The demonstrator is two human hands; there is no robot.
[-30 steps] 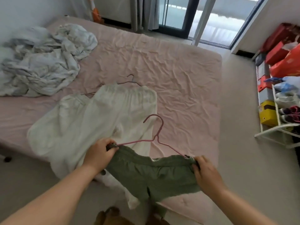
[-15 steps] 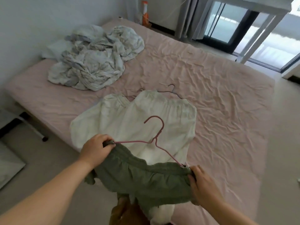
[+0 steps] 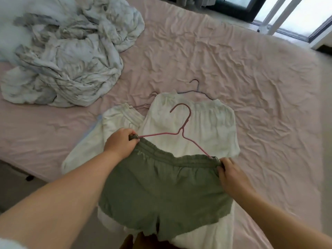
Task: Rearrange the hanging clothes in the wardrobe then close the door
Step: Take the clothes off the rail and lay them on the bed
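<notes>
Green shorts (image 3: 161, 191) hang from a pink wire hanger (image 3: 181, 130) that I hold over the bed's near edge. My left hand (image 3: 120, 144) grips the left end of the waistband together with the hanger's arm. My right hand (image 3: 231, 175) pinches the right end of the waistband where the hanger's other arm enters it. Beneath the shorts lie white trousers (image 3: 206, 130) and a second white garment (image 3: 115, 123), spread flat on the pink sheet. No wardrobe is in view.
The bed (image 3: 251, 87) with its wrinkled pink sheet fills most of the view. A crumpled pale quilt (image 3: 64, 56) lies at its far left. Two more hangers, a grey one (image 3: 196, 87) and a pink one (image 3: 143, 106), poke out from under the white clothes. Glass doors (image 3: 294, 17) stand beyond.
My view has swung left and down toward the bed, so the shoe rack has left the frame. Both hands kept their hold on the shorts and hanger, now spread out flatter and closer.
</notes>
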